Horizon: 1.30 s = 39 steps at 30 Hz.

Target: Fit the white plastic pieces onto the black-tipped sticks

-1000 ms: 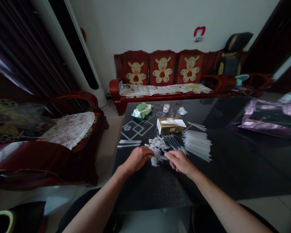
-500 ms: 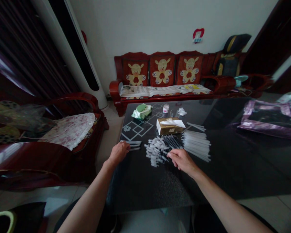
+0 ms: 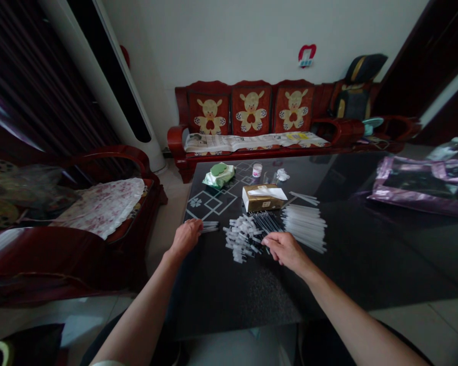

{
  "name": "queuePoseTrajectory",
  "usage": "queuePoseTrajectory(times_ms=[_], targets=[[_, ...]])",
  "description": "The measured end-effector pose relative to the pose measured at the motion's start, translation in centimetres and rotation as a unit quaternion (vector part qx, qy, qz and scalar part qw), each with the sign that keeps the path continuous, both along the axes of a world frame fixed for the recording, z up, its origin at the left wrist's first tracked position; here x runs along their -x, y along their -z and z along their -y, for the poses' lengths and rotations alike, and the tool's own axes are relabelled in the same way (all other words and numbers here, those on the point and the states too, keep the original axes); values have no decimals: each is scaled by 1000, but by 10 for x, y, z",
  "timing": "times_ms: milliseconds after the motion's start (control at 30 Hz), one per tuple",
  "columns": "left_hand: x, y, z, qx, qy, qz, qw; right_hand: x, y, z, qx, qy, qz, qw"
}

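My left hand (image 3: pixel 187 237) rests at the left edge of the dark table, its fingers curled down on the ends of several slim pens (image 3: pixel 210 226) lying side by side. My right hand (image 3: pixel 287 249) is closed in a pinch at the right side of a heap of whitish pen caps (image 3: pixel 241 235); what lies between its fingertips is too small to make out. Just beyond it are thin dark refills (image 3: pixel 266 221) in a bunch. To its right, translucent white tubes (image 3: pixel 304 227) lie in a broad row.
Behind the heap stands a gold tissue box (image 3: pixel 264 198). Farther back are a green wipes pack (image 3: pixel 219 175), a small jar (image 3: pixel 257 170) and a crumpled tissue (image 3: pixel 282 175). A purple-edged clear bag (image 3: pixel 420 185) lies right. The dark table's (image 3: pixel 236 305) near edge faces me.
My left hand has shifted slightly and now covers more of the pens' near ends. My right hand stays pinched beside the caps. The whole view has moved a little.
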State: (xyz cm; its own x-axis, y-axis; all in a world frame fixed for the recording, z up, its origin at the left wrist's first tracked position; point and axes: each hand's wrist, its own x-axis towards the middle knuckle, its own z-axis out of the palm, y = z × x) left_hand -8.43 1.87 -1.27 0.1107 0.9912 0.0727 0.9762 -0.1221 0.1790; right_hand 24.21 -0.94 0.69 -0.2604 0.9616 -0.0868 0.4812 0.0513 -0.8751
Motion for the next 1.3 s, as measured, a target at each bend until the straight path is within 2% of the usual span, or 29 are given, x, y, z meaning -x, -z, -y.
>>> queuePoseTrajectory(times_ms=[300, 467, 567, 667, 767, 933, 1133, 1300], targets=[[-2, -1, -1, -12, 1, -4, 1000, -34, -10, -16, -42, 111, -1, 993], [-12, -13, 4, -10, -17, 19, 1000, -57, -6, -27, -109, 125, 75, 983], [-30, -21, 12, -33, -10, 66, 997, -73, -3, -35, -142, 150, 147, 967], [-57, -24, 25, -51, 64, 133, 988, -90, -3, -43, -157, 175, 226, 945], [-82, -20, 39, -35, 145, 172, 974, -101, -4, -44, -142, 187, 306, 923], [-100, -9, 48, -11, 194, 176, 965, -100, 4, -33, -102, 138, 414, 894], [-98, -6, 46, -15, 182, 175, 967, -86, 19, -25, -114, 84, 478, 867], [-98, -10, 47, -13, 171, 182, 968, -83, 18, -29, -122, 57, 519, 844]])
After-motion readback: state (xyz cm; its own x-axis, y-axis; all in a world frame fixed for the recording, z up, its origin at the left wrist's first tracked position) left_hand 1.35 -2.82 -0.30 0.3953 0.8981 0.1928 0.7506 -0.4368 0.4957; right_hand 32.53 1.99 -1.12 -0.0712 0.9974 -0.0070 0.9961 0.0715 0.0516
